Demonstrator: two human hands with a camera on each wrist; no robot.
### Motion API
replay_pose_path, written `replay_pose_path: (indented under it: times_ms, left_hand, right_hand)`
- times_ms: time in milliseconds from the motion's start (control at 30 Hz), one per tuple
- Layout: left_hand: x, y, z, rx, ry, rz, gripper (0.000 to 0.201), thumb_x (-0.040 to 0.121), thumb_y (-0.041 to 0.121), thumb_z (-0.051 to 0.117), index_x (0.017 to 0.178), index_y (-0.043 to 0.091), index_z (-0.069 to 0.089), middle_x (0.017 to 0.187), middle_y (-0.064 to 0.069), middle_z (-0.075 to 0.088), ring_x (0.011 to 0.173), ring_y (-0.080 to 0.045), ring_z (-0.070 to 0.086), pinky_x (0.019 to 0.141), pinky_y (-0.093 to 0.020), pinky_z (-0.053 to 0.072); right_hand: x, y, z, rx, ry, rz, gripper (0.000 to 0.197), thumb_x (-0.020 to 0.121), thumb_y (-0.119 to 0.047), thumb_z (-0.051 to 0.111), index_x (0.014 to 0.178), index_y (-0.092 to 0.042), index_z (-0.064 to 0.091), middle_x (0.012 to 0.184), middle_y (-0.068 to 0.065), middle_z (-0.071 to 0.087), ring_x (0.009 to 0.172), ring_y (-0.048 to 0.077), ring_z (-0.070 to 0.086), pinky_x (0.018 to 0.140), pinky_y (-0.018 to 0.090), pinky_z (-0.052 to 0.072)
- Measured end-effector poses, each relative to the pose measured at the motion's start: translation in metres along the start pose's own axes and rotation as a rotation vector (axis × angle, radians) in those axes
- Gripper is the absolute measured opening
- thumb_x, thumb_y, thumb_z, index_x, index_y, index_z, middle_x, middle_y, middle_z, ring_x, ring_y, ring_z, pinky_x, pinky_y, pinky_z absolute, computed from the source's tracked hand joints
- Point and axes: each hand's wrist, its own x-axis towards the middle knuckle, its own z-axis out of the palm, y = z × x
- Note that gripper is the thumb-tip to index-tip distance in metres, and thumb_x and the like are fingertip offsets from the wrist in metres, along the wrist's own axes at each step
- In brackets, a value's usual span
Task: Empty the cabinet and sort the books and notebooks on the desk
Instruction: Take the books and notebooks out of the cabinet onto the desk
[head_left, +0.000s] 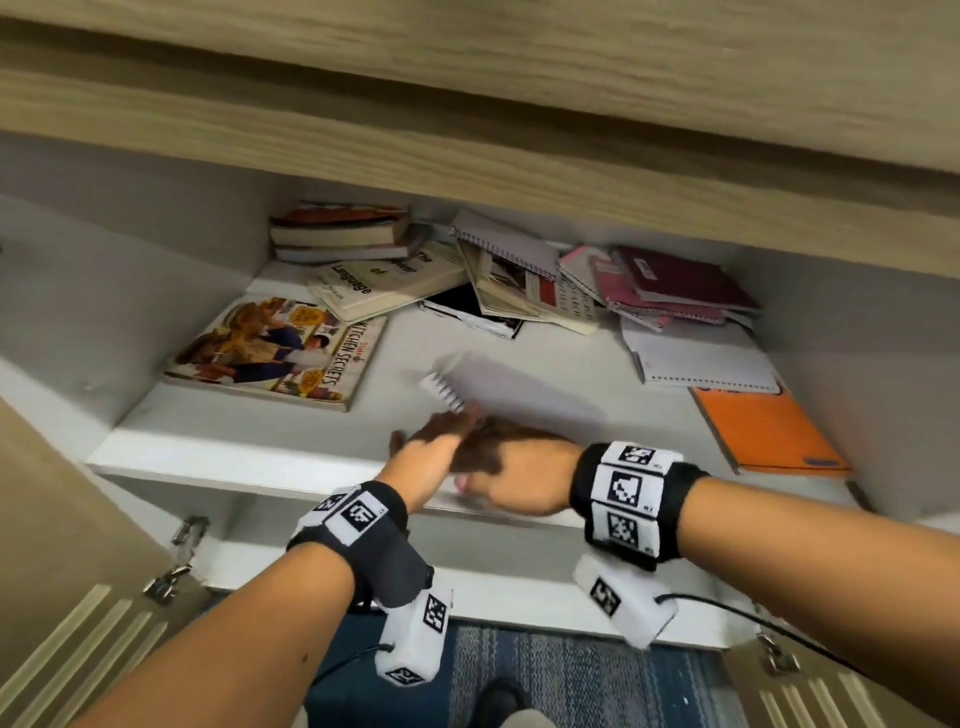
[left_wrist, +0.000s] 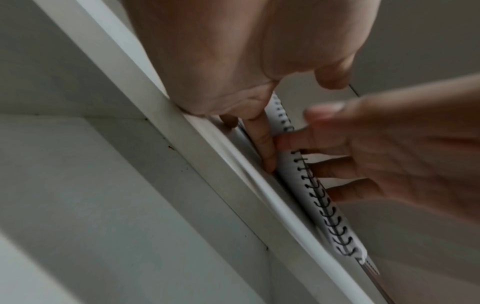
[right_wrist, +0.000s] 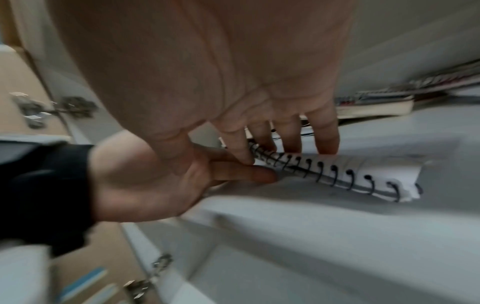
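Head view, centre frame: both hands, left hand (head_left: 426, 457) and right hand (head_left: 511, 470), fingers straight on spiral notebook (head_left: 498, 387); slide it off shelf (head_left: 234, 447) edge, then pinch.

cookbook (head_left: 275, 353) "Kitchen Secrets", book (head_left: 389, 280) "Language"

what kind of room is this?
Likely a home study or office: a white cabinet shelf under a wood-grain desktop, strewn with books like the cookbook and spiral notebooks, blue carpet below.
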Motion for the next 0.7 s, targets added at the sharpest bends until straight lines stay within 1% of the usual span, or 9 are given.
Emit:
replay_pose_path:
  times_ms: [100, 167, 233, 300, 333, 400, 467, 600, 700]
  left_hand:
    - [0.005, -0.010, 0.000, -0.123, 0.163, -0.050, 0.057, 0.066, 0.066, 0.058, 0.098, 0.019, 0.069, 0.110, -0.009, 0.070, 0.110, -0.031, 0.061, 0.103, -0.045, 0.045]
    - [-0.001, -0.006, 0.000, -0.136, 0.245, -0.041, 0.042, 0.068, 0.044, 0.056, 0.091, 0.010, 0.066, 0.096, -0.012, 0.070, 0.096, -0.032, 0.062, 0.094, -0.040, 0.048]
    - [-0.007, -0.003, 0.002, -0.153, 0.261, -0.047, 0.025, 0.080, 0.032, 0.057, 0.072, 0.008, 0.055, 0.070, -0.008, 0.057, 0.076, -0.032, 0.050, 0.075, -0.034, 0.041]
    - [-0.009, -0.002, 0.007, -0.128, 0.267, -0.058, 0.031, 0.092, 0.018, 0.056, 0.069, -0.001, 0.048, 0.063, -0.003, 0.040, 0.069, -0.043, 0.038, 0.068, -0.039, 0.039]
    - [-0.009, -0.002, 0.009, -0.115, 0.266, -0.058, 0.030, 0.093, 0.016, 0.056, 0.079, -0.009, 0.049, 0.066, -0.003, 0.040, 0.074, -0.048, 0.041, 0.077, -0.042, 0.045]
    - [-0.010, -0.001, 0.010, -0.104, 0.274, -0.028, 0.032, 0.092, 0.017, 0.059, 0.095, -0.014, 0.051, 0.069, -0.005, 0.043, 0.065, -0.035, 0.049, 0.092, -0.050, 0.045]
    - [-0.009, -0.003, 0.010, -0.106, 0.262, -0.045, 0.040, 0.091, 0.016, 0.061, 0.082, -0.018, 0.041, 0.062, -0.001, 0.033, 0.050, -0.016, 0.035, 0.086, -0.051, 0.045]
    - [-0.012, -0.007, 0.012, -0.097, 0.264, -0.021, 0.054, 0.086, 0.020, 0.070, 0.050, 0.011, 0.031, 0.043, 0.010, 0.028, 0.042, -0.011, 0.026, 0.046, -0.025, 0.035]
    - [-0.015, -0.007, 0.013, -0.138, 0.252, 0.107, 0.048, 0.088, 0.018, 0.070, 0.044, 0.033, 0.059, 0.055, -0.006, 0.054, 0.053, -0.013, 0.043, 0.059, -0.031, 0.050]
  right_hand:
    - [-0.018, -0.015, -0.011, 0.207, -0.037, 0.003, 0.043, 0.092, -0.051, 0.053, 0.127, -0.029, 0.058, 0.130, -0.005, 0.060, 0.117, 0.017, 0.056, 0.102, 0.033, 0.044]
    - [-0.021, 0.000, -0.028, 0.297, 0.082, 0.003, 0.024, 0.090, -0.043, 0.057, 0.105, -0.026, 0.066, 0.111, -0.006, 0.068, 0.101, 0.014, 0.062, 0.093, 0.030, 0.047]
    - [-0.011, 0.042, -0.040, 0.223, 0.307, 0.119, 0.021, 0.087, -0.027, 0.057, 0.106, -0.022, 0.066, 0.110, 0.000, 0.069, 0.101, 0.018, 0.063, 0.092, 0.031, 0.049]
    - [-0.006, 0.092, -0.049, 0.041, 0.388, 0.348, 0.039, 0.087, -0.018, 0.055, 0.125, -0.024, 0.051, 0.124, 0.005, 0.062, 0.110, 0.025, 0.060, 0.094, 0.034, 0.048]
    - [-0.007, 0.115, -0.050, -0.081, 0.350, 0.459, 0.054, 0.086, -0.016, 0.055, 0.137, -0.025, 0.040, 0.133, 0.008, 0.054, 0.116, 0.029, 0.057, 0.096, 0.037, 0.047]
    - [-0.010, 0.154, -0.050, -0.302, 0.220, 0.601, 0.074, 0.088, -0.016, 0.052, 0.152, -0.024, 0.015, 0.148, 0.014, 0.036, 0.125, 0.034, 0.049, 0.102, 0.042, 0.044]
    - [-0.010, 0.181, -0.050, -0.446, 0.121, 0.644, 0.071, 0.097, -0.023, 0.038, 0.154, -0.032, -0.002, 0.158, 0.020, 0.015, 0.131, 0.038, 0.043, 0.107, 0.043, 0.040]
    - [-0.002, 0.202, -0.050, -0.522, 0.050, 0.623, 0.055, 0.101, -0.044, 0.011, 0.150, -0.044, -0.015, 0.160, 0.025, 0.000, 0.128, 0.037, 0.050, 0.103, 0.040, 0.045]
    - [0.002, 0.208, -0.047, -0.519, 0.077, 0.573, 0.069, 0.095, -0.061, 0.002, 0.156, -0.028, 0.003, 0.155, 0.024, 0.027, 0.129, 0.037, 0.048, 0.106, 0.042, 0.042]
